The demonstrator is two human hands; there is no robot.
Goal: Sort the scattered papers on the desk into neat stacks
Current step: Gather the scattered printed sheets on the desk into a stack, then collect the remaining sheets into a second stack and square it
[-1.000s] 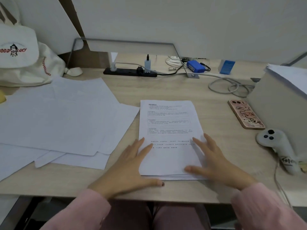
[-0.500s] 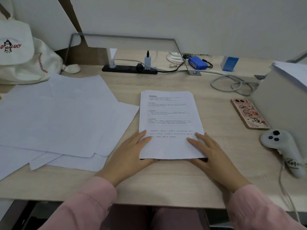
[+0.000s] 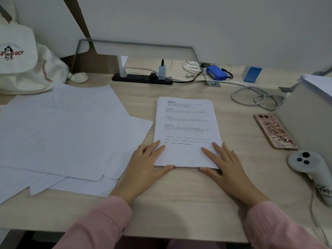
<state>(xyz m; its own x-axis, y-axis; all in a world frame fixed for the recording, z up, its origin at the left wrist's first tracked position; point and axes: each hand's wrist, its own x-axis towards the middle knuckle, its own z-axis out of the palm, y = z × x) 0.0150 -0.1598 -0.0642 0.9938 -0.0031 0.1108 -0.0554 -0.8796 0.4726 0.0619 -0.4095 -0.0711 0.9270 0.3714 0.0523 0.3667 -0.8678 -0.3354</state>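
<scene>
A squared-up stack of printed papers (image 3: 186, 126) lies flat on the table (image 3: 179, 203), its top sheet face up and covered in lines of text. The left hand (image 3: 145, 168) rests flat at the stack's near left corner. Its fingers are straight and released, their tips lie on the top sheet, and its thumb is pressed against the stack's near edge. The right hand (image 3: 226, 169) mirrors it at the stack's near right corner, with fingers straight and spread, some on the paper and some just off its right side, and the thumb touching the near edge; neither hand grasps anything. Left of the stack, a wide spread of loose white sheets (image 3: 59, 133) overlaps at mixed angles, its nearest corner close to the stack's left edge. Beyond that spread, far left of the stack, sits a white cloth bag (image 3: 27, 69). Behind the stack a black power strip (image 3: 142, 79) holds several plugs, and a blue box (image 3: 216, 72) lies behind and right of the stack. To the stack's right lies a phone in a pink case (image 3: 274, 131), with a white controller (image 3: 309, 164) nearer the person, and a coil of grey cable (image 3: 255, 97) farther back.
</scene>
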